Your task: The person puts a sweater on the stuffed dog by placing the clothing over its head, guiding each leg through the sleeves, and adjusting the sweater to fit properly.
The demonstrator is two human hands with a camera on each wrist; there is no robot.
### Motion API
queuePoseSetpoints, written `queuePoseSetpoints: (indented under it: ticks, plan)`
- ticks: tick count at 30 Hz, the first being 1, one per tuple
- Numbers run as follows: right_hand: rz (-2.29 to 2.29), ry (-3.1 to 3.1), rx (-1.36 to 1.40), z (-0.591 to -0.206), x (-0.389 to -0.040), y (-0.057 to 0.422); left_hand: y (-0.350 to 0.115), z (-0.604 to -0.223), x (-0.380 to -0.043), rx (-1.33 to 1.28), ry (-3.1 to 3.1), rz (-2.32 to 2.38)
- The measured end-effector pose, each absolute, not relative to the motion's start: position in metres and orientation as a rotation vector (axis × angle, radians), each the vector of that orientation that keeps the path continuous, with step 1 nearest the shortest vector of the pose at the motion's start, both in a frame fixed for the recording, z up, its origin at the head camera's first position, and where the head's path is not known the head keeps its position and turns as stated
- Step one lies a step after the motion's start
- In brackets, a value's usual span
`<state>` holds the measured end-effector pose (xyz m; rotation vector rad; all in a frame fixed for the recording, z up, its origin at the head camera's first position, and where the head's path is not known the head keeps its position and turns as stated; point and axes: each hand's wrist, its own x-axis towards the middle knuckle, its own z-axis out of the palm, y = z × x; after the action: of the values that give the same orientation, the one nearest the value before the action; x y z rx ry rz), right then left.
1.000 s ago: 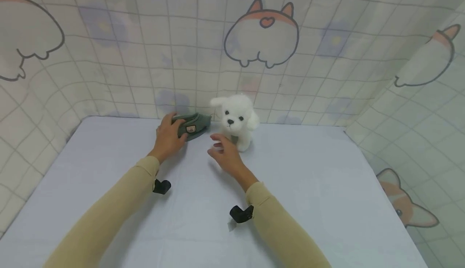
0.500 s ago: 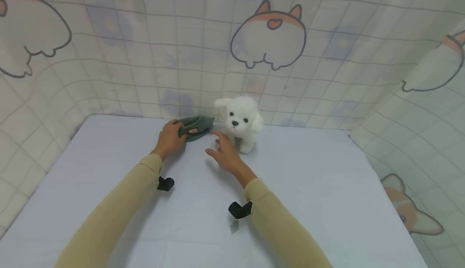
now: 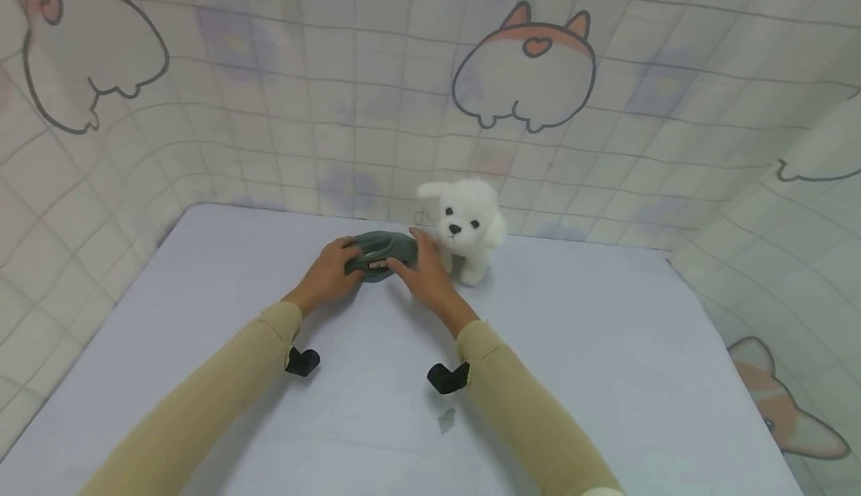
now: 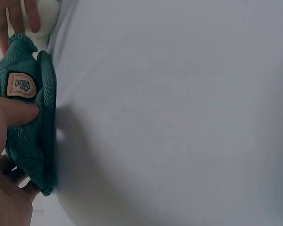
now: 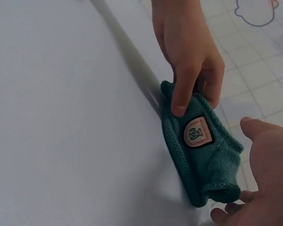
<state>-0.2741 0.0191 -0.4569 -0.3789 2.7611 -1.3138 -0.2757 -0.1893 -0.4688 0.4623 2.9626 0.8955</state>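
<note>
at far left, a pale, grid-patterned hanging cloth (image 3: 377, 70) with a printed animal figure (image 3: 94, 48) rises beyond the tabletop (image 3: 585, 339); a left beige sleeve (image 3: 215, 380) slants in from the front edge of the tabletop, a small black device (image 3: 303, 362) at its cuff; the left hand (image 3: 329, 276) pinches a green knitted garment (image 3: 382, 249), thumb on the front beside a pale, dark-bordered label (image 5: 198, 132), fingers behind; the garment is near the back edge of the tabletop, just left of that edge's middle, its label facing the front edge; whether it bears on the surface cannot be told; the right hand (image 3: 428, 276) is at the garment's other end, thumb spread away from the fingers and, in the right wrist view, clear of the knit; whether its fingertips touch the garment cannot be told; just right of the garment, a white plush dog (image 3: 467, 219) stands upright near the back edge, facing the front edge, partly behind the right hand; a small grey patch (image 3: 447, 420) shows near the front edge, beside the right beige sleeve (image 3: 525, 406), whose cuff bears a second black device (image 3: 448, 379)
</note>
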Motion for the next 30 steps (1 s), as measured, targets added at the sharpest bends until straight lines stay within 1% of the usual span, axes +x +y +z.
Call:
queuePoseSetpoints:
  ticks: [8,13,17,23,30]
  plan:
    - [-1.283,2.748,-0.36,-0.453,-0.276,0.018,-0.191,-0.476,-0.259,0.668,2.883,0.899]
    - [-1.12,2.757,-0.39,-0.457,-0.28,0.016,-0.194,-0.476,-0.249,0.761,2.858,0.906]
    - [-1.043,2.752,-0.415,-0.46,-0.281,0.015,-0.194,-0.472,-0.247,0.711,2.842,0.975]
    - [-1.003,2.764,-0.433,-0.461,-0.28,0.014,-0.191,-0.466,-0.252,0.608,2.883,1.084]
    - [-0.935,2.801,-0.418,-0.459,-0.277,0.011,-0.182,-0.464,-0.261,0.516,2.979,0.912]
